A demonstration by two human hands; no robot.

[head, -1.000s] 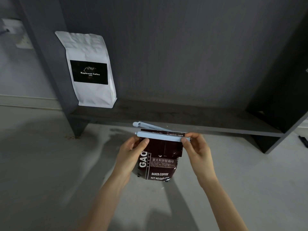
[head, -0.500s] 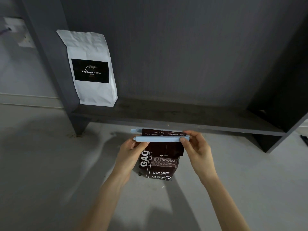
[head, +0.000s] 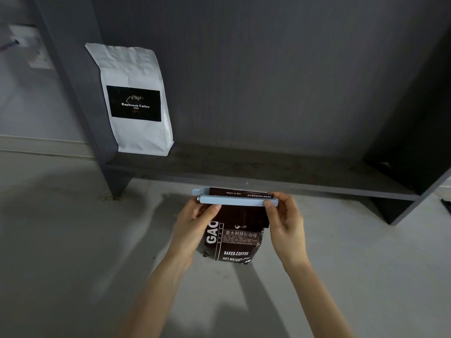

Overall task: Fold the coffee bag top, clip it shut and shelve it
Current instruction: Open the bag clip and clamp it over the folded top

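Observation:
A dark brown coffee bag point(head: 235, 240) with white lettering stands upright on the grey floor just in front of the shelf. Its top is folded over, and a pale blue bar clip point(head: 234, 200) lies across the fold with both bars nearly together. My left hand point(head: 195, 223) grips the bag's upper left side, thumb under the clip's left end. My right hand point(head: 286, 220) pinches the clip's right end between thumb and fingers. The dark shelf board point(head: 256, 170) runs behind the bag.
A white coffee bag point(head: 136, 101) with a black label stands at the left end of the shelf against the dark upright point(head: 73, 93). The shelf's right side panel point(head: 415, 142) closes off the far right. Grey floor point(head: 73, 240) surrounds the bag.
The clip's rear bar, splayed out at the left a second ago, has swung in against the front bar over the folded top. Both hands stayed at the clip's ends.

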